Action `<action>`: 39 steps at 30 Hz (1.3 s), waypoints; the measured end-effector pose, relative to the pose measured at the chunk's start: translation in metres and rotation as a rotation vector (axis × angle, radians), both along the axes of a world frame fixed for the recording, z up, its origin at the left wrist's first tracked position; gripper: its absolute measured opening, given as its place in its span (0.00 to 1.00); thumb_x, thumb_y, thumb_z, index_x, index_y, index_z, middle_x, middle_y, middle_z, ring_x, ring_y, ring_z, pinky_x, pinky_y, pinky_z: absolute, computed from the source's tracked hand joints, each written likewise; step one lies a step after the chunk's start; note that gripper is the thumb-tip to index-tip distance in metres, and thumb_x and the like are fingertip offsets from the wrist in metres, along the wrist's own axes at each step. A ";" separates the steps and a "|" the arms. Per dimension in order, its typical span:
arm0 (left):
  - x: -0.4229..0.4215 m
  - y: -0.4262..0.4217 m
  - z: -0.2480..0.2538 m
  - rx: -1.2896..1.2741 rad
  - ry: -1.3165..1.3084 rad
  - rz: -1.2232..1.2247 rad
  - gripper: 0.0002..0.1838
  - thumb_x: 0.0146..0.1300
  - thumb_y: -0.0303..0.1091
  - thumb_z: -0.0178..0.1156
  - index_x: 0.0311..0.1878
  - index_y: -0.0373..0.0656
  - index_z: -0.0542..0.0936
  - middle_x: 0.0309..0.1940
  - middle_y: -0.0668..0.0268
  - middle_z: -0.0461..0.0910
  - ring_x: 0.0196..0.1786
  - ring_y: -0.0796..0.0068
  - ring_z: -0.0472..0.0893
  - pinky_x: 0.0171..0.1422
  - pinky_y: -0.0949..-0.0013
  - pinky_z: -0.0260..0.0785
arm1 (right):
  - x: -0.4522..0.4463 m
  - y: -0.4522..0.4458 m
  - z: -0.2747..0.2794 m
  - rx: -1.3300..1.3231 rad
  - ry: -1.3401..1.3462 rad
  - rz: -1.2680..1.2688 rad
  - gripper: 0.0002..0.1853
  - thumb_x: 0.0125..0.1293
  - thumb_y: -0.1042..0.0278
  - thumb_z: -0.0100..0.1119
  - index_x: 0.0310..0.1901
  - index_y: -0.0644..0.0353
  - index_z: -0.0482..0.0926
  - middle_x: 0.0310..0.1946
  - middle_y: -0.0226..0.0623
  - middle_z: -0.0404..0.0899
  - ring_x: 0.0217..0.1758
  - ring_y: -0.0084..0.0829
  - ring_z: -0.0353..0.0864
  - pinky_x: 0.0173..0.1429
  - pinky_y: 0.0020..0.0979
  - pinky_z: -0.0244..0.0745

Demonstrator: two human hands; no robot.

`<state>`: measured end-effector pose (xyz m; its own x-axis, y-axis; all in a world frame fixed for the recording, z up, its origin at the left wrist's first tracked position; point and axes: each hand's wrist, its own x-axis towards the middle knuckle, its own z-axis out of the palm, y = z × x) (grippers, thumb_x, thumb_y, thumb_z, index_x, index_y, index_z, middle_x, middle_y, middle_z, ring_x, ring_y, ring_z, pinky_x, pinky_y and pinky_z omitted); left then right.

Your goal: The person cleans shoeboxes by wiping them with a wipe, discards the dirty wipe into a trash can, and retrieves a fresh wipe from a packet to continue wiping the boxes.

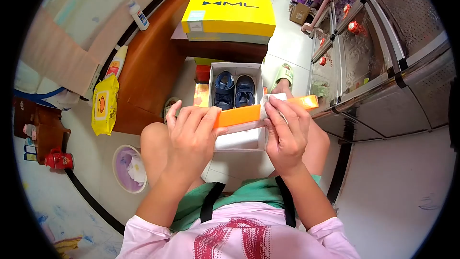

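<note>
An orange box lid (pixel 242 115), seen nearly edge-on, is held level in front of my knees. My left hand (pixel 189 129) grips its left end, fingers over the top and thumb underneath. Pinched in my right hand (pixel 287 136) is a white wipe (pixel 265 107), pressed around the lid right of its middle. Below and beyond the lid stands an open white shoebox (pixel 239 143). Two dark blue shoes, a left one (pixel 224 91) and a right one (pixel 245 91), sit side by side in its far part. The lid and my hands hide part of the box.
A yellow shoebox (pixel 230 14) rests on a brown surface ahead. At left are a yellow wipes pack (pixel 105 105), a white bottle (pixel 139 17) and a purple bin (pixel 125 169) holding white tissue. Metal-framed cabinets (pixel 364 57) line the right side.
</note>
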<state>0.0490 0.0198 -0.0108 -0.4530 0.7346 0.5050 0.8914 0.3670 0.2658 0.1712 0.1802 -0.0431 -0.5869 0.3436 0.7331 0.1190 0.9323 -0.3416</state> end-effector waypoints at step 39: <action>-0.024 -0.076 -0.021 0.225 -0.671 0.119 0.22 0.47 0.15 0.68 0.49 0.35 0.84 0.40 0.63 0.85 0.30 0.76 0.78 0.37 0.76 0.73 | -0.020 -0.040 -0.009 -0.018 0.057 0.171 0.22 0.44 0.83 0.61 0.47 0.68 0.85 0.50 0.38 0.83 0.52 0.41 0.77 0.60 0.43 0.73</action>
<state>0.0246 -0.0567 -0.0322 -0.7897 0.5714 0.2232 0.4666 0.3233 0.8233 0.1514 0.1397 -0.0523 -0.5956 0.2556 0.7615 -0.0608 0.9310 -0.3600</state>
